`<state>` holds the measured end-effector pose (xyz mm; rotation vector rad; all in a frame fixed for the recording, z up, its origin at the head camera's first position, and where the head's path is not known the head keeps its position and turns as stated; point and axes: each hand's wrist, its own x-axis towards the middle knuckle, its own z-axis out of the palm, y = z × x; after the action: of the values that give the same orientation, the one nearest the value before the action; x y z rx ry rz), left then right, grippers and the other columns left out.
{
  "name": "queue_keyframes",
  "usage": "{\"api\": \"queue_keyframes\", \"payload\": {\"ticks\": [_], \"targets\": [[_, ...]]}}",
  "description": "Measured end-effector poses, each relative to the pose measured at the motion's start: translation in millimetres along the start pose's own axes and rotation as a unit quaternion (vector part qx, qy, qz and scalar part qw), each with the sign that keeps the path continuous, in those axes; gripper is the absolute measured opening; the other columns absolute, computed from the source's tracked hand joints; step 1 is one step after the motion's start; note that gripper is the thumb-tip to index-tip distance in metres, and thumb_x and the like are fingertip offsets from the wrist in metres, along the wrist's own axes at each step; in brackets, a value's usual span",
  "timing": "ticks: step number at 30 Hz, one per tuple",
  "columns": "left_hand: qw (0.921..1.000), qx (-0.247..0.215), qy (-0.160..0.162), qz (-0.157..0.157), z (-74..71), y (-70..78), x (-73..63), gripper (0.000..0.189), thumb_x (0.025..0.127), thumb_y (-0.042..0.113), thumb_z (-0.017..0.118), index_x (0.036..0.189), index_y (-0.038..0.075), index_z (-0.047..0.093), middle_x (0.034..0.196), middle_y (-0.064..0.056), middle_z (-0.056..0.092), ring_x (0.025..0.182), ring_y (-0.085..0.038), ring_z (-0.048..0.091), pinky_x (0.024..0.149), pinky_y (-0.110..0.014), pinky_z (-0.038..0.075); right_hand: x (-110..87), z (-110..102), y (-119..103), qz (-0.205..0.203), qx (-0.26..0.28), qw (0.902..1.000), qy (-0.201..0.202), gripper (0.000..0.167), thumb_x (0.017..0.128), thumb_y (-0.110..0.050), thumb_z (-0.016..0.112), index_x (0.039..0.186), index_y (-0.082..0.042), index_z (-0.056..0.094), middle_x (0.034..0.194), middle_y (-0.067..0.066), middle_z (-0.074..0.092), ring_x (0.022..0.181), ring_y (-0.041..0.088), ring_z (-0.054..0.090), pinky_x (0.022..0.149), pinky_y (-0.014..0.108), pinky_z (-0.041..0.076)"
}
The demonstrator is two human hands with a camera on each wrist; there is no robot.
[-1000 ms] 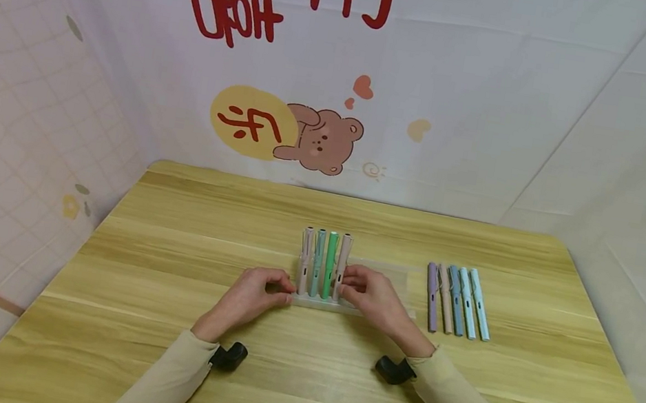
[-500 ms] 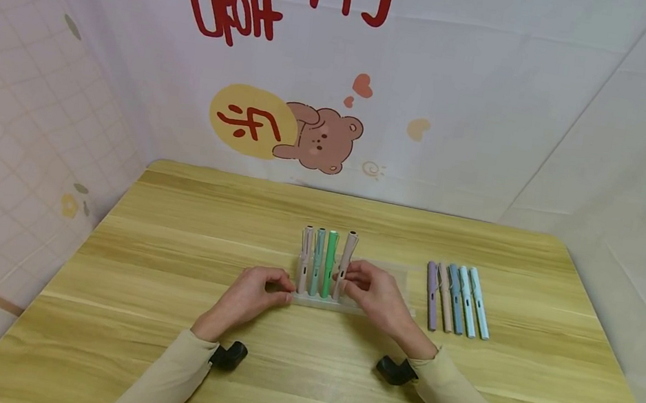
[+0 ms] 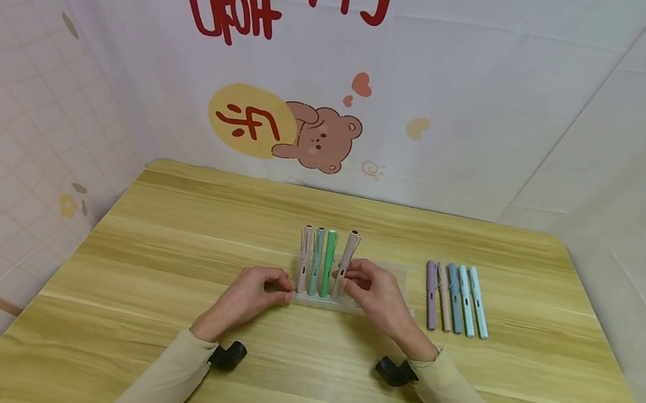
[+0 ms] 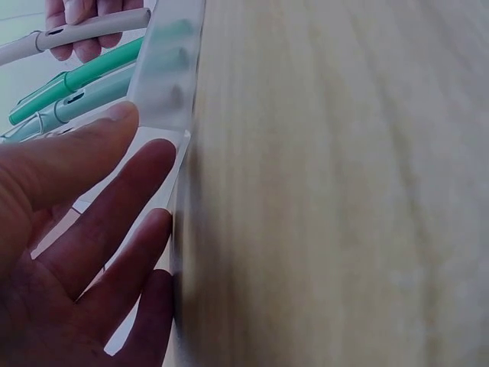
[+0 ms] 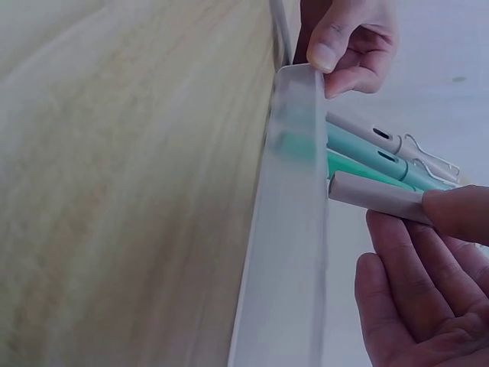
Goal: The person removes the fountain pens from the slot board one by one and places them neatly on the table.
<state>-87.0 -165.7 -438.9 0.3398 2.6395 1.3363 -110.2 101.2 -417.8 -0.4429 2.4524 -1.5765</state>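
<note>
A clear pen holder (image 3: 320, 302) stands on the table with three capped fountain pens upright at its left: a pale pinkish pen (image 3: 304, 261), a teal pen (image 3: 316, 263) and a green pen (image 3: 328, 265). My left hand (image 3: 252, 295) grips the holder's left end between thumb and fingers. My right hand (image 3: 374, 296) pinches a taupe fountain pen (image 5: 374, 197), which leans right beside the green one. In the right wrist view, that pen's lower end is at the holder's upper edge, out of its holes. The holder's right part is partly hidden behind my right hand.
Right of the holder, several more capped pens lie side by side on the wooden table (image 3: 296, 379): a purple pen (image 3: 431, 296), a beige pen (image 3: 445, 298), a blue pen (image 3: 455, 299) and light blue pens (image 3: 467, 301). A printed cloth wall (image 3: 468, 112) rises behind.
The taupe pen in my right hand has gone from nearly upright to leaning right, its top shifting right and slightly up. My left hand stays at the holder's end.
</note>
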Motion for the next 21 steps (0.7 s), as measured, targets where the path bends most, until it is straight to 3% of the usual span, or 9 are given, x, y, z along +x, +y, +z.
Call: {"api": "queue_keyframes", "payload": {"ticks": [21], "targets": [[0.9999,0.006,0.004,0.010,0.6,0.4,-1.1,0.010,0.090,0.008,0.080,0.095,0.017,0.079,0.107,0.002,0.074,0.105,-0.020,0.066,0.098,-0.047,0.051,-11.2,-10.4,-5.2,-0.037,0.012,0.9992,0.005,0.022,0.099,-0.011,0.071,0.119,-0.001,0.068,0.114,0.010,0.076,0.104,0.024,0.073,0.089,0.034,0.058]]}}
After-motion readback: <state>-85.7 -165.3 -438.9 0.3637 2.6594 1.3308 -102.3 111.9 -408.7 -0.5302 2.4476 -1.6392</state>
